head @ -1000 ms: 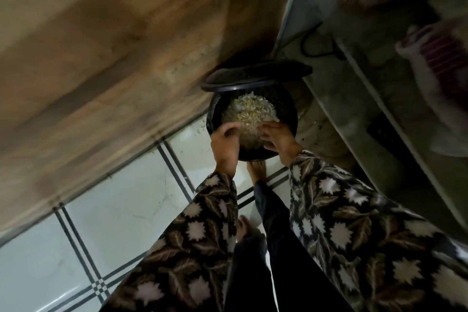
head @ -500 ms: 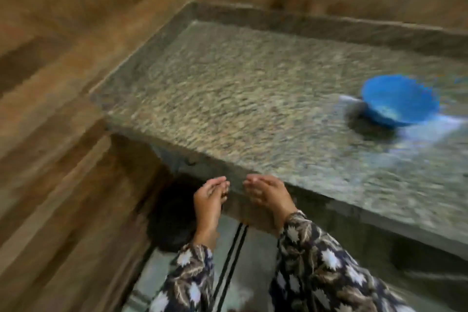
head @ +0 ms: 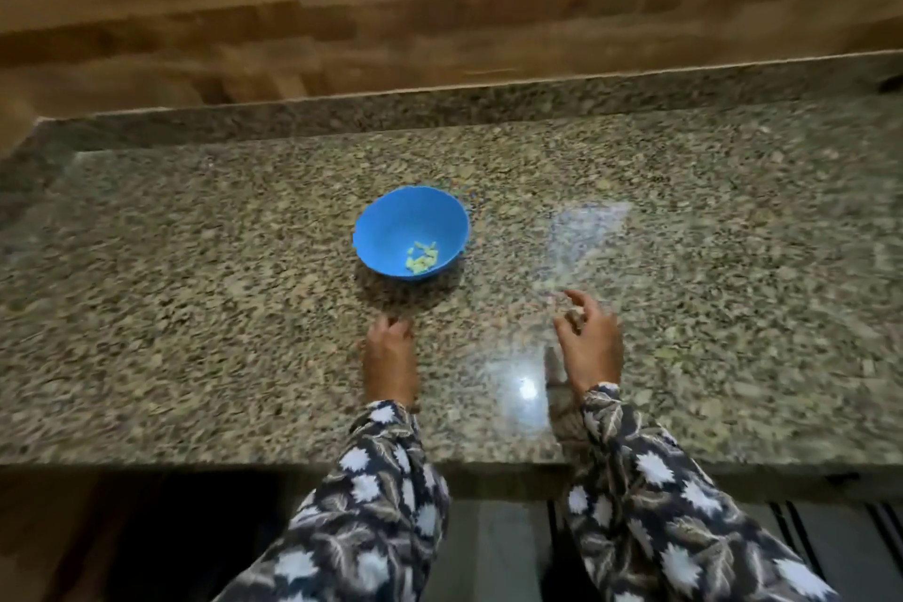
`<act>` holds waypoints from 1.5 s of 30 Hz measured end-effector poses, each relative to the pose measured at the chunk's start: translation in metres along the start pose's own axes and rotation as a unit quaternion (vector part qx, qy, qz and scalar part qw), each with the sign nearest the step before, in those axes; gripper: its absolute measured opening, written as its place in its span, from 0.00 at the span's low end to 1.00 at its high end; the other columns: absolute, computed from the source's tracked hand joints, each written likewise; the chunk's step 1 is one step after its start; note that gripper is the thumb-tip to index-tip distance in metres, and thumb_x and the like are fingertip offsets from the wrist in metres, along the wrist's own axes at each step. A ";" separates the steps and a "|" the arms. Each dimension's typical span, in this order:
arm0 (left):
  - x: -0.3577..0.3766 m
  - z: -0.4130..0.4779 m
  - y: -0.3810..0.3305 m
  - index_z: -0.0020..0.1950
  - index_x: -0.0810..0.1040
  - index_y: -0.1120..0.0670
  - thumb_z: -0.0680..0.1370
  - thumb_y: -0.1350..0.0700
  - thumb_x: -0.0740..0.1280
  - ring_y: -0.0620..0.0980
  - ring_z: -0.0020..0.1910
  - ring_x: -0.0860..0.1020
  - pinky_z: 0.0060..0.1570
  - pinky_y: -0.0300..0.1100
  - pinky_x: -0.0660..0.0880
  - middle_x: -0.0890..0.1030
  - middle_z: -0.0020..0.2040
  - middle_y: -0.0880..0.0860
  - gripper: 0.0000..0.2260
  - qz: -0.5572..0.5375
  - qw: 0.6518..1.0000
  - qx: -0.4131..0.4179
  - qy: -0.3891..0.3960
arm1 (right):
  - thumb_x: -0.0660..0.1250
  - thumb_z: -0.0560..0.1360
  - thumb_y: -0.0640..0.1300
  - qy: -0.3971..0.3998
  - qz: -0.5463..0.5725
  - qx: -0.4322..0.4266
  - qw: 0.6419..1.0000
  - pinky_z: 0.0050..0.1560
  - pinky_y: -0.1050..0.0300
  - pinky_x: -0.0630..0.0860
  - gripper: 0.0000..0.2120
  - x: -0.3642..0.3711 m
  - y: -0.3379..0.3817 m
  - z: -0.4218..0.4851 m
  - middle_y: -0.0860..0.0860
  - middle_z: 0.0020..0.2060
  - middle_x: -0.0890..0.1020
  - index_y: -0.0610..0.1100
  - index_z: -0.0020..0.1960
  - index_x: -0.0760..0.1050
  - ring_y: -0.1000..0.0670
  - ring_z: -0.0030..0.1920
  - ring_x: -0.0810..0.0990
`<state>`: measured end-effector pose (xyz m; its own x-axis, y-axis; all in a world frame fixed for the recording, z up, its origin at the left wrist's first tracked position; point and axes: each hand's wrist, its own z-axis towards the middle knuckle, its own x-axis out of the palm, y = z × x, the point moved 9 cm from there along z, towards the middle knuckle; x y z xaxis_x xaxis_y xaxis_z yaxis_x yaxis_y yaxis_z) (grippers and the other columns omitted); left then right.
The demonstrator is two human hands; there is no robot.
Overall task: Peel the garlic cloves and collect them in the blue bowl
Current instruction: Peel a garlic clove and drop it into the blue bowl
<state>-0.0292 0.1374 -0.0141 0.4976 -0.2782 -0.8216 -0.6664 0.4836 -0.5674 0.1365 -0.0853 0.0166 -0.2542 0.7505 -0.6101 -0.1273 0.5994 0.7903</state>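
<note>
The blue bowl (head: 391,230) sits mid-frame on the desk (head: 195,308), with garlic cloves (head: 421,257) inside. Just below it, the left hand (head: 391,352) has its fingers curled under, and I cannot tell whether it holds anything. The right hand (head: 589,342) is loosely curled, possibly pinching something, but it is too blurred to tell.

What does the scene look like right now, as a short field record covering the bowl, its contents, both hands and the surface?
surface: speckled granite countertop
bowl: blue bowl, upright on the countertop, beyond both hands
contents: a few peeled garlic cloves at the bottom
left hand: just in front of the bowl, not touching it, fingers curled under; unclear if it holds anything
right hand: to the right of the bowl and apart from it, fingers loosely curled; too blurred to tell if it holds anything
</note>
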 end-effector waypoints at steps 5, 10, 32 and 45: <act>-0.017 0.006 -0.009 0.53 0.82 0.61 0.75 0.65 0.67 0.57 0.50 0.80 0.50 0.41 0.73 0.83 0.51 0.59 0.09 -0.027 0.998 -0.031 -0.039 | 0.64 0.75 0.47 0.020 -0.187 0.010 0.982 0.67 0.47 0.61 0.24 -0.006 -0.009 0.031 0.44 0.69 0.63 0.49 0.69 0.64 0.44 0.69 0.61; -0.065 0.043 -0.063 0.51 0.83 0.61 0.74 0.63 0.70 0.47 0.43 0.80 0.46 0.27 0.71 0.82 0.45 0.50 0.07 -0.153 0.978 -0.019 -0.144 | 0.68 0.73 0.45 0.102 -0.189 0.011 0.977 0.60 0.50 0.68 0.16 0.011 -0.022 0.045 0.44 0.61 0.71 0.46 0.60 0.74 0.44 0.62 0.68; 0.036 0.000 -0.133 0.54 0.83 0.55 0.74 0.56 0.71 0.40 0.45 0.82 0.47 0.43 0.80 0.84 0.48 0.48 0.09 -0.265 0.949 0.095 0.138 | 0.65 0.74 0.35 0.153 0.510 0.228 0.816 0.43 0.59 0.81 0.07 0.053 0.003 0.016 0.40 0.51 0.81 0.38 0.50 0.78 0.45 0.49 0.81; 0.027 -0.006 -0.119 0.51 0.81 0.57 0.79 0.58 0.63 0.50 0.41 0.78 0.42 0.45 0.78 0.82 0.43 0.52 0.08 -0.231 0.972 -0.017 0.032 | 0.65 0.75 0.38 0.067 0.330 0.100 0.936 0.53 0.45 0.78 0.08 0.056 0.017 0.010 0.46 0.51 0.83 0.47 0.49 0.81 0.46 0.52 0.81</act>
<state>0.0600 0.0669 0.0307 0.7141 -0.5106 -0.4789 -0.3980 0.2666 -0.8778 0.1297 -0.0308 -0.0049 -0.3346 0.9419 0.0304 0.2782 0.0679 0.9581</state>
